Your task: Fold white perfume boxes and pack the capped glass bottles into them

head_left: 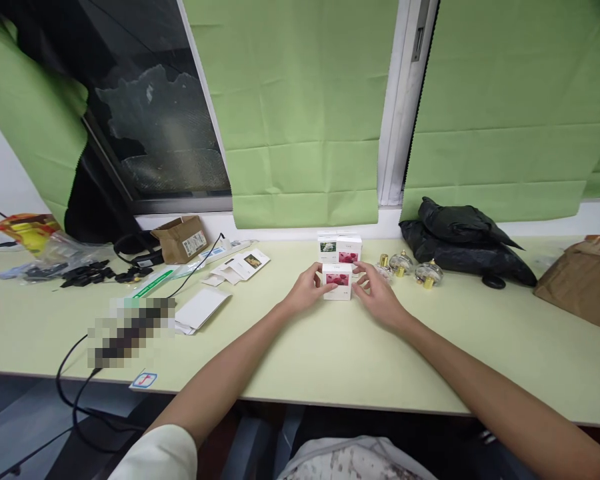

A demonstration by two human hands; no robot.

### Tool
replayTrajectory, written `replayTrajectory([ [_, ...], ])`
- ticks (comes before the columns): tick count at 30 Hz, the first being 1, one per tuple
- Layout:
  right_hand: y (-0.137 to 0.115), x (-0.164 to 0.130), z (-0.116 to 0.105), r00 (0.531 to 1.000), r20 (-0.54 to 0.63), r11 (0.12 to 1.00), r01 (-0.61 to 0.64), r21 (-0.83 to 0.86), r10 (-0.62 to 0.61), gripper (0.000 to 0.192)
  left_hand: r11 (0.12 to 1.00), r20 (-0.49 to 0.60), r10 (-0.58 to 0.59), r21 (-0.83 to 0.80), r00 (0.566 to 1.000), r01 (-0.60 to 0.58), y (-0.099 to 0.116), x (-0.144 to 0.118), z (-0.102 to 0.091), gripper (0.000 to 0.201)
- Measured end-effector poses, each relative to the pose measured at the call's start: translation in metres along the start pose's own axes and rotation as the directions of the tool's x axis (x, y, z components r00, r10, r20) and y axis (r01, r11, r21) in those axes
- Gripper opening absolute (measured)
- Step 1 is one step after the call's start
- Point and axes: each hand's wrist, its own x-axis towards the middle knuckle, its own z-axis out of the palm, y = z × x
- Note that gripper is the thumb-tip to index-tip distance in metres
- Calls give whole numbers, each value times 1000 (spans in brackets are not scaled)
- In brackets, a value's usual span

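Note:
A small white box [337,293] with a picture of pink flowers on its front stands upright on the table. My left hand [307,288] grips its left side, the thumb across the front and the fingers at the upper left edge. At the right side is my right hand [379,297], its fingers curved and apart; whether the fingertips touch the box I cannot tell. Just behind stand similar white boxes, one with a white-flower picture [327,247] and another with pink flowers [350,257].
Glass bottles with gold caps [429,274] stand to the right, before black plastic bags [465,247]. A brown paper package [583,283] lies far right. Leftward are flat white cartons [203,310], picture cartons [245,265], an open cardboard box [183,241] and cables.

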Motion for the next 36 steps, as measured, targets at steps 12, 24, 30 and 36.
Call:
replayTrajectory([
  [12, 23, 12, -10, 980, -176, 996, -92, -6, 89, 41, 980, -358, -156, 61, 920, 190, -49, 13, -14, 47],
  [24, 34, 10, 3, 969, 158, 959, -218, 178, 191, 42, 982, -515, -68, 117, 854, 149, -37, 11, -9, 58],
  [30, 36, 18, 6, 936, 220, 851, -343, 397, 275, 35, 997, -160, 52, 69, 986, -41, -5, 3, 6, 18],
  [36, 39, 27, 3, 915, 224, 710, -402, 578, 336, 26, 998, 63, -54, 16, 997, 53, -8, 2, 22, 50],
])
